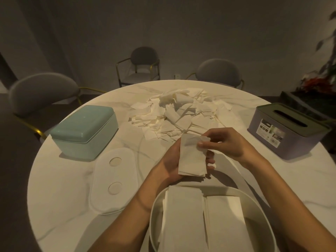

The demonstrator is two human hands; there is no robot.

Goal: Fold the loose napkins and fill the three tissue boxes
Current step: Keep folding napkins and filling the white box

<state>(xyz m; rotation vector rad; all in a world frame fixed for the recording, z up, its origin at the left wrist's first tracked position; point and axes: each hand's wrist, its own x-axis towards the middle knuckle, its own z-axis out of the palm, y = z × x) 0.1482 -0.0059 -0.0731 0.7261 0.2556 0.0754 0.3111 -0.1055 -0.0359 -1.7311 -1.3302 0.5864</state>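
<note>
A round white marble-look table (60, 206) is sitting in a dim, grey-walled room, with three grey round-backed chairs (41, 91) standing around its far side and a leafy plant (325, 57) showing at the right edge. The left hand (172, 160) is cradling a folded napkin stack (192, 157) from below, fingers curled round it, while the right hand (225, 142) is pinching the stack's top corner. A heap of loose napkins (178, 113) is lying mid-table beyond the hands. The teal box (84, 130) is sitting closed at left, the purple box (289, 128) at right, and the open white box (209, 220), holding folded napkins, nearest, its white lid (114, 180) lying beside it.
</note>
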